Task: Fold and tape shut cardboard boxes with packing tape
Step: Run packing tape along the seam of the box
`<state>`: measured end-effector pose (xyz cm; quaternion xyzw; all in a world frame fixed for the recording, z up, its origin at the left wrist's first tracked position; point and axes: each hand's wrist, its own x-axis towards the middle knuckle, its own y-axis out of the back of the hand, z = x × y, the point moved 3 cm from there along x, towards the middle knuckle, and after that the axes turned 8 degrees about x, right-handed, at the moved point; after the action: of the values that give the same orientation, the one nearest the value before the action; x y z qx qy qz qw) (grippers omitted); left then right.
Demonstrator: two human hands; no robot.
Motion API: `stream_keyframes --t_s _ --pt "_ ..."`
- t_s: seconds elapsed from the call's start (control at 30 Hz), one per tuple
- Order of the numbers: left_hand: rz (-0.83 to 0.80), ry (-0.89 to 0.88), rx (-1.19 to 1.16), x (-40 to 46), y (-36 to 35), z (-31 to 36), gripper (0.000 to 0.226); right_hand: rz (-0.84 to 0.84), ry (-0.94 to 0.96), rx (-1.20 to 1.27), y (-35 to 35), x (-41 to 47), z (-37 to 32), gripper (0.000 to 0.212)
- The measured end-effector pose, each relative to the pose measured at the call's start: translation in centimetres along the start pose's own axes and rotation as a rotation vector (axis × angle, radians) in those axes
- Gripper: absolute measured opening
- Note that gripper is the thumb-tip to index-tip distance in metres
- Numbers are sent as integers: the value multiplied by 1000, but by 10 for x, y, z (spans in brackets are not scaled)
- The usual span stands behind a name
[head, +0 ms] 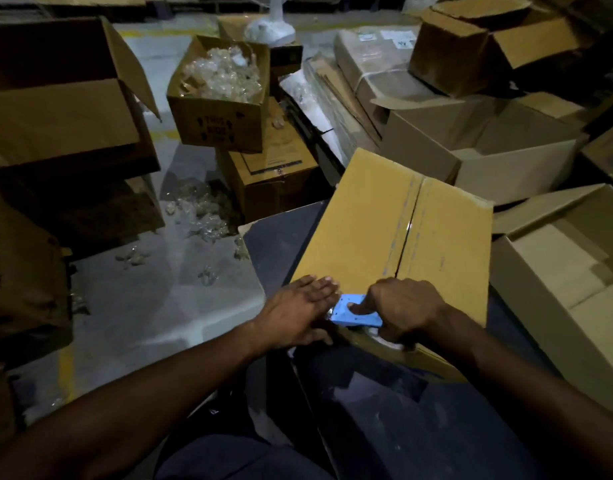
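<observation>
Left hand point(300, 308) flat, fingers straight, pressing the closed box point(398, 237); right hand point(402, 306) grips the blue tape dispenser point(355, 311) at its near edge, dark table point(281, 237) beneath, open cartons point(222, 95) toward eleven o'clock

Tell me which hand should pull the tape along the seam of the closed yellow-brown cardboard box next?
Right. The right hand already grips the blue tape dispenser at the seam's near end; the left hand lies flat, steadying the box.

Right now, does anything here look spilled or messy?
Yes. Crumpled clear plastic scraps lie scattered on the grey floor, below an open box heaped with the same stuff, as if it spilled over.
</observation>
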<state>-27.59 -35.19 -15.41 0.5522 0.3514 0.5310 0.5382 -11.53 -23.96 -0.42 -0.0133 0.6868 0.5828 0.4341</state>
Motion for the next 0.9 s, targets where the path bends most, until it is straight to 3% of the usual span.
stream_keyframes --t_s 0.07,0.2,0.3,0.37,0.43,0.53,0.63,0.7,0.77,0.9 --pt "45 -69 109 -5 -20 -8 64 -6 6 3 1 -3 0 58" --pt "100 -111 152 -4 -22 -13 73 -135 -130 40 -9 -15 39 51" --pt "146 -129 149 -2 -21 -12 73 -207 -278 131 -28 -31 72 58" --pt "152 -137 166 -3 -22 -12 69 -222 -266 167 -32 -37 76 57" --pt "154 -138 184 -2 -21 -23 67 -186 -223 167 -29 -37 70 49" --pt "135 -95 180 4 -9 -74 66 -56 -70 87 -14 -36 40 59" --pt "-10 -105 270 13 18 -104 84 107 -23 94 -2 -28 10 47" --pt "-19 -226 298 25 25 -84 82 144 -27 95 4 -26 2 43" --pt "17 -330 264 32 12 -45 63 133 -34 99 4 -31 5 45" --pt "70 -292 163 37 -17 -22 52 92 -76 138 -2 -39 15 50"
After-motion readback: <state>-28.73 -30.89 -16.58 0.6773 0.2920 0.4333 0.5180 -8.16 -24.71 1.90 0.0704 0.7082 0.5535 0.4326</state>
